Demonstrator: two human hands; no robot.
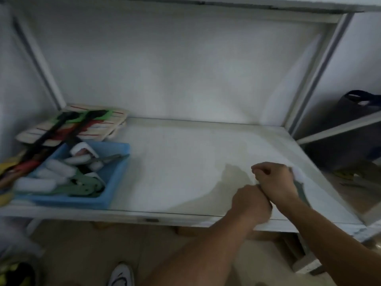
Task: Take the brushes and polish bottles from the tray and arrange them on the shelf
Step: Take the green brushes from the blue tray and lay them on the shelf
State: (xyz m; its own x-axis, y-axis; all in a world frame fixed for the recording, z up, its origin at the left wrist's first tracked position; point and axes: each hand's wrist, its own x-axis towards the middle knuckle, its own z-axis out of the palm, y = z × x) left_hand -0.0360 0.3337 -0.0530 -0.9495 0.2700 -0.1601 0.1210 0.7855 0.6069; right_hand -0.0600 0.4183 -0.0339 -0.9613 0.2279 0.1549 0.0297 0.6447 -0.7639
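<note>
A blue tray sits at the left end of the white shelf. It holds several white polish bottles and green-handled brushes. Over the shelf's right front part, my right hand is closed on a brush. The brush's white end shows beside my knuckles and its dark green handle runs under my wrist. My left hand is a fist pressed against my right wrist near the shelf's front edge. Whatever is inside it is hidden. The picture is blurred.
A stack of cream boards with black, green and red tools lies behind and left of the tray. Shelf posts stand at the back right. A dark bag rests on the neighbouring shelf. My white shoe is on the floor below.
</note>
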